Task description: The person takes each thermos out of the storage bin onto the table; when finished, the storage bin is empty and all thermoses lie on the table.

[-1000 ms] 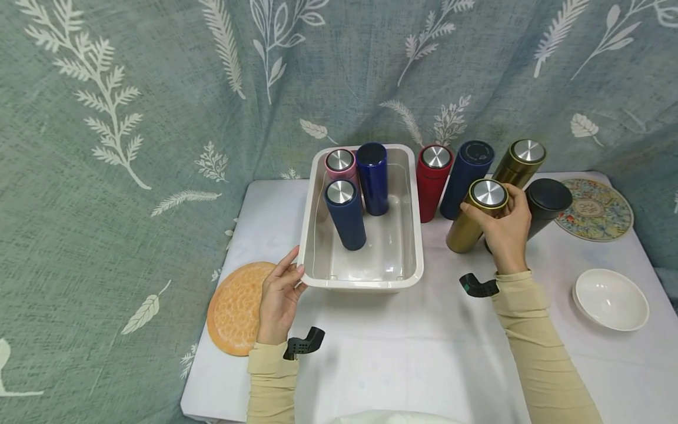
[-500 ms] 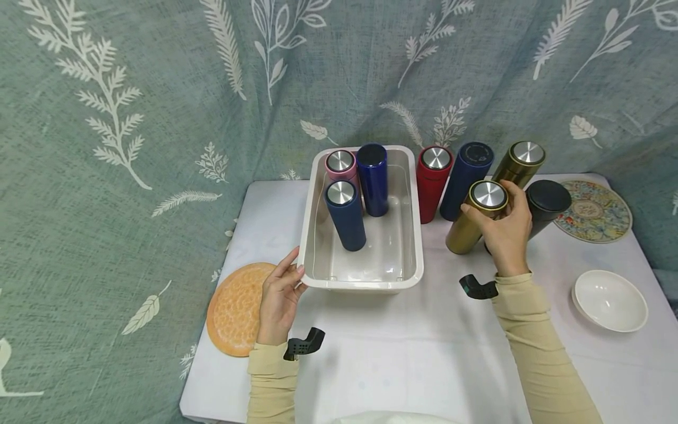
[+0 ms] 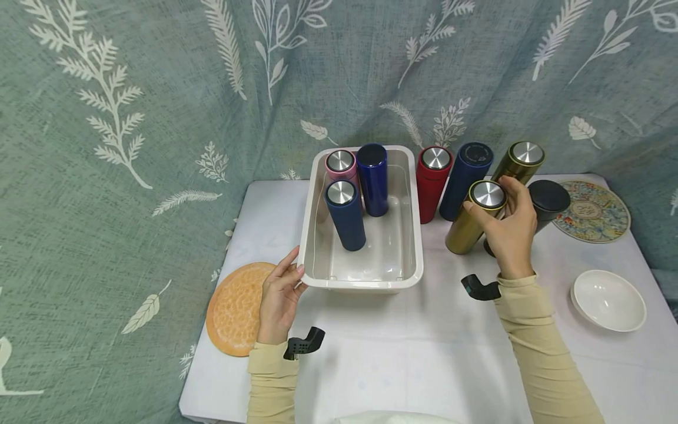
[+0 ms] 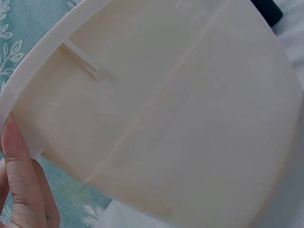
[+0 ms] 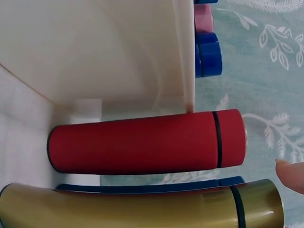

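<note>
My left hand (image 3: 279, 297) holds the near-left corner of a white plastic tub (image 3: 365, 284), fingers at its rim. In the left wrist view, fingers (image 4: 19, 175) lie against the rim beside the tub's outer wall (image 4: 190, 118). Inside the tub stand a pink flask (image 3: 341, 162), a glossy blue flask (image 3: 374, 182) and a matte navy flask (image 3: 346, 218). My right hand (image 3: 508, 229) is spread loosely about the lid of a gold flask (image 3: 466, 229) standing on the table. In the right wrist view, a fingertip (image 5: 290, 175) shows apart from that flask's lid (image 5: 259, 204).
A red flask (image 3: 435, 182), a navy flask (image 3: 466, 179) and a bronze flask (image 3: 519, 162) stand right of the tub. A black flask (image 3: 549, 197) is beside my right hand. A patterned round mat (image 3: 595, 212), white bowl (image 3: 609, 300) and orange round mat (image 3: 238, 312) lie around.
My right hand has shifted slightly right and its fingers have loosened around the gold flask's lid. The flask stays in place. My left hand has not moved.
</note>
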Action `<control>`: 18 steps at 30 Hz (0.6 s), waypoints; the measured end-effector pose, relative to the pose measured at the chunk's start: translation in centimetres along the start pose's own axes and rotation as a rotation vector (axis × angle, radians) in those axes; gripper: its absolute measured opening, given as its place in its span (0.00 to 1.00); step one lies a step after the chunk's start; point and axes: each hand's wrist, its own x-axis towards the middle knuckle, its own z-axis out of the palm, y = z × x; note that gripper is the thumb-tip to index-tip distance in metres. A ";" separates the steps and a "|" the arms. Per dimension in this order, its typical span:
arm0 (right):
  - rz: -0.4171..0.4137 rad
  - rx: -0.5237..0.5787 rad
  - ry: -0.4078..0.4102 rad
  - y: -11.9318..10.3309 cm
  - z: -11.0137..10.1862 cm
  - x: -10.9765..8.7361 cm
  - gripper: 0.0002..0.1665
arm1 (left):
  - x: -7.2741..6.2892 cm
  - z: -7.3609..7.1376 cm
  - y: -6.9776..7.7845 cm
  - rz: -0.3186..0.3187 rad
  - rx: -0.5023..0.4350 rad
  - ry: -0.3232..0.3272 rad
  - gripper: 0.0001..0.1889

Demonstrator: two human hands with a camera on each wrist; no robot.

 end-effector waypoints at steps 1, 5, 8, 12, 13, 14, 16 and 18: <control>-0.006 -0.005 0.003 -0.1 0.0 0.0 0.43 | 0.0 0.0 0.0 0.001 0.001 -0.002 0.28; -0.032 -0.028 0.015 -0.3 0.0 -0.1 0.42 | 0.0 -0.1 0.0 0.002 0.007 -0.005 0.28; -0.048 -0.049 0.021 -0.5 0.0 -0.2 0.42 | 0.0 -0.1 -0.1 0.005 0.007 -0.003 0.28; -0.074 -0.079 0.020 -0.9 0.0 -0.6 0.41 | 0.0 0.0 0.0 0.011 0.002 -0.004 0.28; -0.083 -0.083 0.020 -1.0 0.0 -0.7 0.41 | 0.0 0.0 0.0 0.013 0.004 -0.005 0.28; -0.093 -0.083 0.019 -1.1 0.0 -0.8 0.41 | -0.1 0.0 0.0 0.013 0.003 -0.005 0.28; -0.112 -0.073 0.016 -1.4 0.1 -1.1 0.40 | -0.1 0.0 0.0 0.011 0.005 -0.004 0.27; -0.131 -0.069 0.013 -1.7 0.2 -1.3 0.40 | -0.1 0.1 0.0 0.008 0.007 -0.003 0.27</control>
